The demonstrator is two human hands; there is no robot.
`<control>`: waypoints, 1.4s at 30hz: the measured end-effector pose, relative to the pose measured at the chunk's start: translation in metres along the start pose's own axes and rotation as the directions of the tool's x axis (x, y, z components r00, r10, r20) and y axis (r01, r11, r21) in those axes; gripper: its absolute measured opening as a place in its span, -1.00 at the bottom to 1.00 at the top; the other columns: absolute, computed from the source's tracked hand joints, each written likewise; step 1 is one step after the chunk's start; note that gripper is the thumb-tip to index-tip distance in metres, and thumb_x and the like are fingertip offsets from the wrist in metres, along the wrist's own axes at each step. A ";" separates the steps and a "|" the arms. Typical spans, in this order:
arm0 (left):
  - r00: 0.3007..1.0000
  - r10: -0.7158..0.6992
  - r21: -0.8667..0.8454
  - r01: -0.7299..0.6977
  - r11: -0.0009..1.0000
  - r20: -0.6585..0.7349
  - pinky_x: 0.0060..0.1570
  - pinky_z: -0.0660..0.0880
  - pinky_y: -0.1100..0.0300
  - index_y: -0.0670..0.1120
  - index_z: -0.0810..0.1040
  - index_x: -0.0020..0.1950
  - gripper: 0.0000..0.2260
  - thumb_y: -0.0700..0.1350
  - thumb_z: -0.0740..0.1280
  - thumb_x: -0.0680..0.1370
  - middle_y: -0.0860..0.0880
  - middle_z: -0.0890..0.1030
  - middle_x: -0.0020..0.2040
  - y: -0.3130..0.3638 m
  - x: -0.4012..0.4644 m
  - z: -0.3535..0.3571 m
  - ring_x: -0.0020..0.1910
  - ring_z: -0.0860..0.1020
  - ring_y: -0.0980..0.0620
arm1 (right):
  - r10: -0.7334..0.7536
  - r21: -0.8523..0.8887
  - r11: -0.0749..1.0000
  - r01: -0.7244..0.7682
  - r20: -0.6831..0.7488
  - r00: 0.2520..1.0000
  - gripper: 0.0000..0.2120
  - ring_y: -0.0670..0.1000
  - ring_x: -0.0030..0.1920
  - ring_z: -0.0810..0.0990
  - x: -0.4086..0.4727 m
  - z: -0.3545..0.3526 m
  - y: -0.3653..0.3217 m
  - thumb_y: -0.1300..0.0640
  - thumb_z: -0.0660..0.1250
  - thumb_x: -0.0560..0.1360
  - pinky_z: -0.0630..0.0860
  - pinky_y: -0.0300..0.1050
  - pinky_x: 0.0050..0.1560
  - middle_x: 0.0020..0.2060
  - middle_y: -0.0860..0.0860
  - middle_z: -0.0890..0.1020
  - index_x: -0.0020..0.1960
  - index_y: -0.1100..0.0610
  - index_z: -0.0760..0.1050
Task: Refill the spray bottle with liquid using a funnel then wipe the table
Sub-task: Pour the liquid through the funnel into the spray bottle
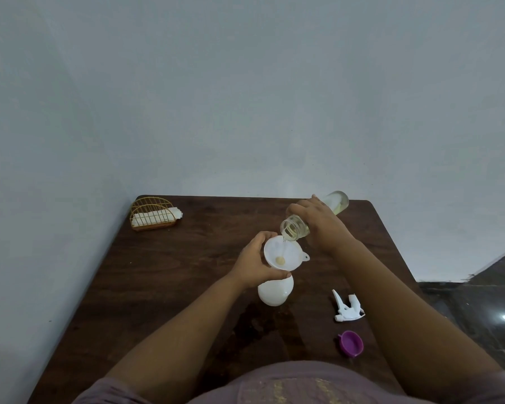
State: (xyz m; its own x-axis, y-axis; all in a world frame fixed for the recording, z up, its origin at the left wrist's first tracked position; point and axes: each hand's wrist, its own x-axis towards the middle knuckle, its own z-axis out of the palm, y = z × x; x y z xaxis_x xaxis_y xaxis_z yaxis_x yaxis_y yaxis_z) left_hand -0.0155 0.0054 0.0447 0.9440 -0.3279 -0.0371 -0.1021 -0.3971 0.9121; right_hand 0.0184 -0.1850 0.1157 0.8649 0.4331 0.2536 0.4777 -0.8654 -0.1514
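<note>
Spray bottle (275, 293) upright | left hand (252, 262) grips funnel (282, 253) | right hand (321, 224) grips tilted clear bottle (296, 227)

Both bare forearms extend forward over the table (164, 266). Left hand (252, 262), nearer the table's middle, has fingers and thumb curled in a grip. Right hand (318, 223), toward the table's far edge, fingers wrapped, wrist tilted downward.
</note>
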 end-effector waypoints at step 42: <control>1.000 -0.016 -0.001 0.016 1.000 0.007 0.16 0.56 0.03 0.12 0.36 0.29 -0.30 -0.04 0.63 0.26 0.12 0.49 0.22 -0.004 0.001 -0.001 0.19 0.50 0.05 | -0.024 -0.027 0.999 0.022 -0.050 0.998 -0.58 0.10 -0.03 0.51 0.001 -0.003 0.002 0.38 0.43 0.24 0.28 -0.03 0.25 -0.08 0.02 0.60 0.03 0.08 0.49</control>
State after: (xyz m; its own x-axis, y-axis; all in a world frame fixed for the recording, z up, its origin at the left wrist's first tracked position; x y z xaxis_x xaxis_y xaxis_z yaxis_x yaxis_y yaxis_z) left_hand -0.0137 0.0073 0.0412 0.9431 -0.3281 -0.0543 -0.0871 -0.4012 0.9119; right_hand 0.0197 -0.1874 0.1187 0.8446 0.4403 0.3046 0.4927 -0.8619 -0.1201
